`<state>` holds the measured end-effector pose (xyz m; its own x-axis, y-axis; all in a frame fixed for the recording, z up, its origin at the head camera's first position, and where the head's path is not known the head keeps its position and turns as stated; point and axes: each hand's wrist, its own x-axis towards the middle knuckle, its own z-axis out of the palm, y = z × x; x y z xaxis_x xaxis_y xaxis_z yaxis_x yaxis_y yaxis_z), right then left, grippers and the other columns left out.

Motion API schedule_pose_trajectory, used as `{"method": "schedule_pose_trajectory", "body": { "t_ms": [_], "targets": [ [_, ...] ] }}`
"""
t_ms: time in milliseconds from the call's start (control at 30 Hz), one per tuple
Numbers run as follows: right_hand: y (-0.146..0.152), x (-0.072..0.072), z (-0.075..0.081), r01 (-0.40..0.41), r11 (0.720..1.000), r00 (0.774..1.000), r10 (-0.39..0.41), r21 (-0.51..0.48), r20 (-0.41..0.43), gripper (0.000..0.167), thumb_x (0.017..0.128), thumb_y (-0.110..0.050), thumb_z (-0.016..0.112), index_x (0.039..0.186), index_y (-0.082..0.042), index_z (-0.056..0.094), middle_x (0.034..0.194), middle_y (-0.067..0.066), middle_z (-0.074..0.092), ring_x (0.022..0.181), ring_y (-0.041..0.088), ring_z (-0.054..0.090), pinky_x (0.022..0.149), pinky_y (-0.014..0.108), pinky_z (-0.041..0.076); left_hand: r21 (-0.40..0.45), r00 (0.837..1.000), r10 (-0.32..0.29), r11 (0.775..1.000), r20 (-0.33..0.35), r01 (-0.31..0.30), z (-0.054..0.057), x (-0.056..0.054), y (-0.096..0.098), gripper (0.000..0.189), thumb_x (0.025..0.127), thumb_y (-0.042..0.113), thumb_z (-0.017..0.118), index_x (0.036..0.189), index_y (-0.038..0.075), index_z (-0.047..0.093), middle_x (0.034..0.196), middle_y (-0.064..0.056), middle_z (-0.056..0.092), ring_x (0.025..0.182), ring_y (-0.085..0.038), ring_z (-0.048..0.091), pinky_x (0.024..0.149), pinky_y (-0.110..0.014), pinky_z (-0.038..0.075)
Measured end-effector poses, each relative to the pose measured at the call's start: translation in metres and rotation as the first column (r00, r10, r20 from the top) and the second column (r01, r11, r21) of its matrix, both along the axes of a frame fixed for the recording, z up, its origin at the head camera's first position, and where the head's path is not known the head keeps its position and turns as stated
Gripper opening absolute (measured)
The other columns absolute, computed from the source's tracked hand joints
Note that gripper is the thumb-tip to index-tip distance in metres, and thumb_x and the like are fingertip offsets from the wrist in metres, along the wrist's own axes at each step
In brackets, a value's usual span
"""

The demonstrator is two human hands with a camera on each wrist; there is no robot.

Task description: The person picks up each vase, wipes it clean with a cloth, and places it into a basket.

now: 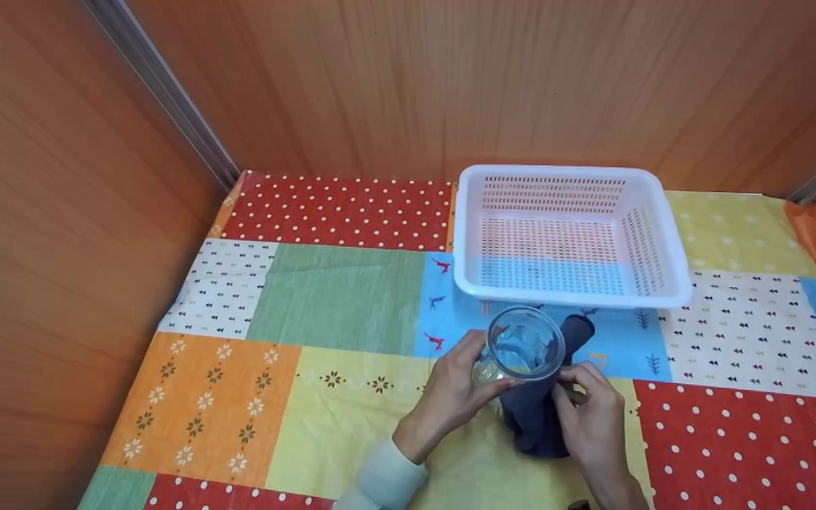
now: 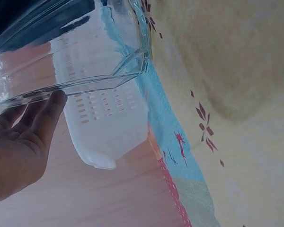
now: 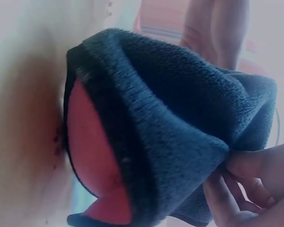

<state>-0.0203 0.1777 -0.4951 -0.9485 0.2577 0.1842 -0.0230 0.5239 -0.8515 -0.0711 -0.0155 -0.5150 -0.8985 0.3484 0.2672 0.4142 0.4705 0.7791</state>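
Note:
In the head view my left hand (image 1: 454, 386) grips a clear glass jar (image 1: 486, 370) by its side, its round open rim tilted up toward me. The left wrist view shows the fingers of that hand (image 2: 23, 146) along the wall of the jar (image 2: 99, 82). My right hand (image 1: 596, 418) pinches a dark grey-blue cloth (image 1: 532, 425) that hangs against the jar's right side. Up close in the right wrist view, the cloth (image 3: 175, 137) looks fuzzy and folded, with pink showing inside its fold. Thumb and fingers of the right hand (image 3: 255, 184) pinch its edge.
A white perforated plastic basket (image 1: 571, 299) stands just beyond the hands. Under everything lies a patchwork-print tablecloth (image 1: 344, 297). Wood-look panels (image 1: 408, 85) rise behind the table and on the left (image 1: 40, 212).

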Motion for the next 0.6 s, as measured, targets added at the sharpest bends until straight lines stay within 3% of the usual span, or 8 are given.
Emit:
{"method": "schedule_pose_trajectory", "body": {
  "t_ms": [133,233,400,600],
  "targets": [
    [0.002,-0.002,-0.006,-0.014,0.999,0.994,0.009,0.044,0.112,0.017,0.088,0.02,0.069,0.093,0.004,0.073,0.096,0.015,0.069,0.102,0.033,0.073,0.086,0.041,0.062,0.009,1.0,-0.008,1.0,0.019,0.008,0.0,0.0,0.0,0.064,0.088,0.026,0.089,0.144,0.016,0.061,0.132,0.0,0.067,0.123,-0.013,0.064,0.105,-0.036,0.056],
    [0.005,-0.003,-0.014,-0.047,0.995,0.983,0.03,0.093,0.179,0.015,0.089,0.018,0.068,0.095,0.005,0.071,0.099,0.018,0.069,0.105,0.038,0.072,0.087,0.047,0.063,0.011,1.0,-0.007,1.0,0.022,0.007,-0.001,0.0,0.0,0.064,0.089,0.028,0.088,0.145,0.016,0.06,0.133,0.0,0.067,0.123,-0.013,0.064,0.105,-0.036,0.056],
    [0.012,-0.006,-0.029,-0.113,0.976,0.967,0.064,0.188,0.246,0.014,0.089,0.015,0.07,0.09,0.001,0.069,0.094,0.013,0.068,0.094,0.033,0.072,0.079,0.048,0.064,0.013,0.999,-0.005,1.0,0.035,0.004,-0.001,0.0,0.0,0.065,0.089,0.03,0.087,0.146,0.017,0.059,0.134,0.001,0.066,0.125,-0.013,0.063,0.107,-0.037,0.055],
    [0.014,-0.009,-0.035,-0.152,0.96,0.945,0.072,0.233,0.32,0.016,0.087,0.013,0.072,0.086,-0.002,0.067,0.086,0.008,0.065,0.082,0.026,0.065,0.071,0.045,0.057,-0.001,1.0,0.002,1.0,0.021,-0.002,0.0,0.001,0.0,0.066,0.089,0.031,0.087,0.146,0.016,0.059,0.134,0.0,0.066,0.124,-0.014,0.064,0.105,-0.036,0.056]
  ]
}}
